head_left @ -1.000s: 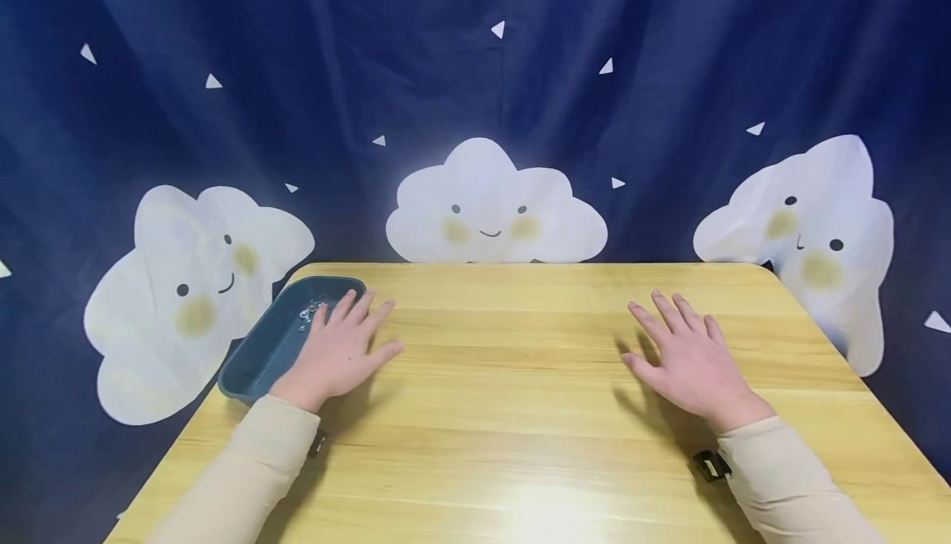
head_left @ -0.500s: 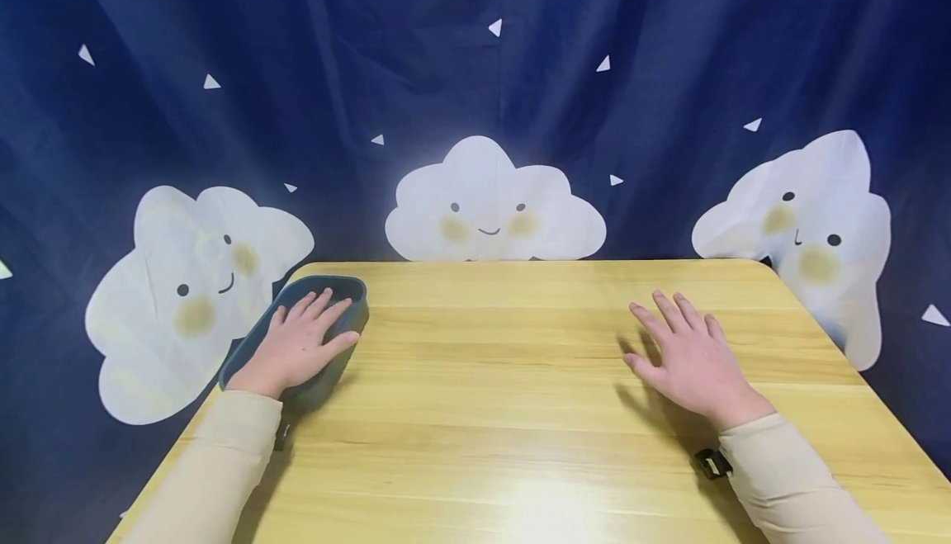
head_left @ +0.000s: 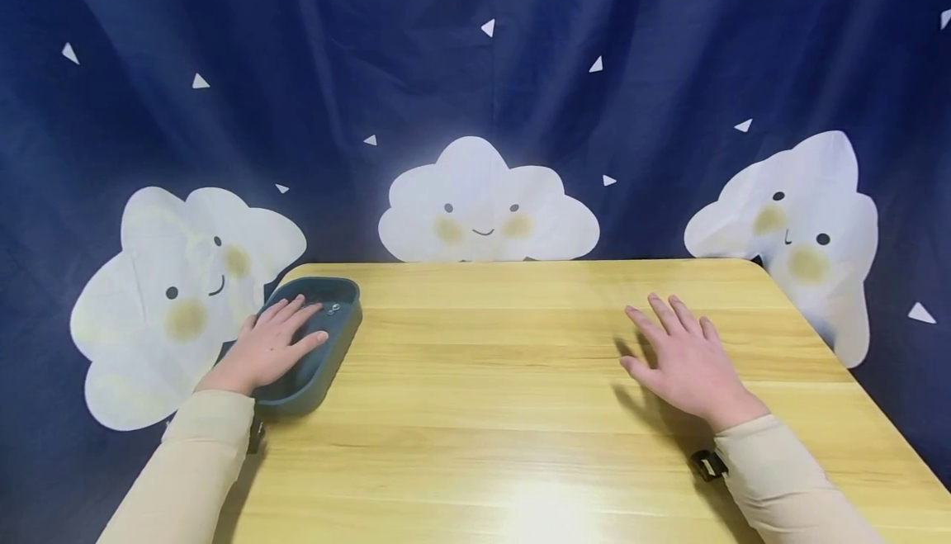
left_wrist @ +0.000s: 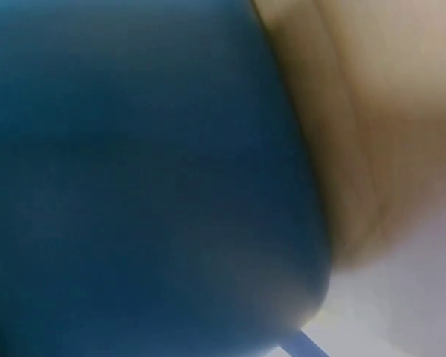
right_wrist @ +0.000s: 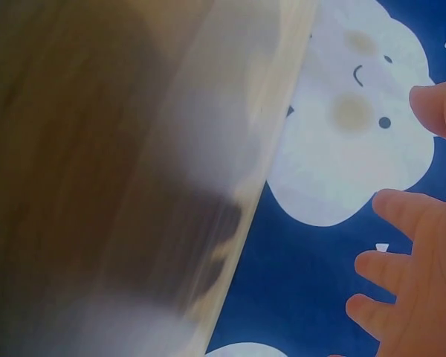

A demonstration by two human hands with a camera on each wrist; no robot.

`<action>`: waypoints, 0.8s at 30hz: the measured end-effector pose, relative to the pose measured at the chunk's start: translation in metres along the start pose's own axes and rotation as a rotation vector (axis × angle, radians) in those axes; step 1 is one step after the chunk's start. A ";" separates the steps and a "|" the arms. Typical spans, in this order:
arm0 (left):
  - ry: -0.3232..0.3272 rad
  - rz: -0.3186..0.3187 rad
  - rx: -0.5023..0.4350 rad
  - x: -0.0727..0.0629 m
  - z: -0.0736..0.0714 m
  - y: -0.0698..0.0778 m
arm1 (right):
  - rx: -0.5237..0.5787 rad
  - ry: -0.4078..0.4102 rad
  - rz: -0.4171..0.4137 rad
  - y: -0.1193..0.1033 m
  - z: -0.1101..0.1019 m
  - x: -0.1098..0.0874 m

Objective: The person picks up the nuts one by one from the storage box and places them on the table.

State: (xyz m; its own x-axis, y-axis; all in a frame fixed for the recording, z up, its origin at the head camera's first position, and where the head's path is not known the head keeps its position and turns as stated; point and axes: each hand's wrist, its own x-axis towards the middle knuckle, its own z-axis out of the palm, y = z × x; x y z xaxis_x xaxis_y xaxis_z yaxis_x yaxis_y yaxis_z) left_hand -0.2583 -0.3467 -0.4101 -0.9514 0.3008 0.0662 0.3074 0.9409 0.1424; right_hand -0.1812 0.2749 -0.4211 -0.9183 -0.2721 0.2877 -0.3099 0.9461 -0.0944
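A dark teal oblong tray (head_left: 344, 342) sits at the left side of the wooden table. Several small shiny clear pieces (head_left: 333, 309) lie toward its far end; what they are is too small to tell. Over the tray is my left hand (head_left: 266, 348), palm down with fingers extended, covering part of the tray's left side. In the left wrist view the tray (left_wrist: 149, 178) fills most of the picture, blurred. My right hand (head_left: 687, 366) is above the right part of the table, fingers straight and spread, holding nothing. Its fingers also show in the right wrist view.
The light wooden table (head_left: 475, 379) has rounded far corners. Behind it hangs a dark blue curtain (head_left: 431, 57) printed with white clouds and small triangles. A small black device (head_left: 708, 465) is at the right cuff.
My left hand has moved left, from the tray's right side to over its left side, uncovering the tray's right wall. The right hand stays almost where it was.
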 end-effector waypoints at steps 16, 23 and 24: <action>-0.039 0.010 -0.082 -0.001 -0.006 -0.016 | 0.011 -0.020 0.015 0.001 -0.003 -0.005; -0.032 0.041 -0.089 0.000 -0.006 -0.022 | 0.013 -0.018 0.014 0.000 -0.003 -0.006; -0.038 0.043 -0.090 0.000 -0.008 -0.022 | 0.014 -0.016 0.014 0.000 -0.003 -0.006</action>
State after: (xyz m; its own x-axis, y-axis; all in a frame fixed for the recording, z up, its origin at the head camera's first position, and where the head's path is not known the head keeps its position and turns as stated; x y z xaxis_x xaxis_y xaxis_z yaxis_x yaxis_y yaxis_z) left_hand -0.2650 -0.3683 -0.4057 -0.9368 0.3478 0.0371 0.3467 0.9096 0.2288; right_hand -0.1752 0.2773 -0.4196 -0.9262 -0.2621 0.2711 -0.3006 0.9472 -0.1112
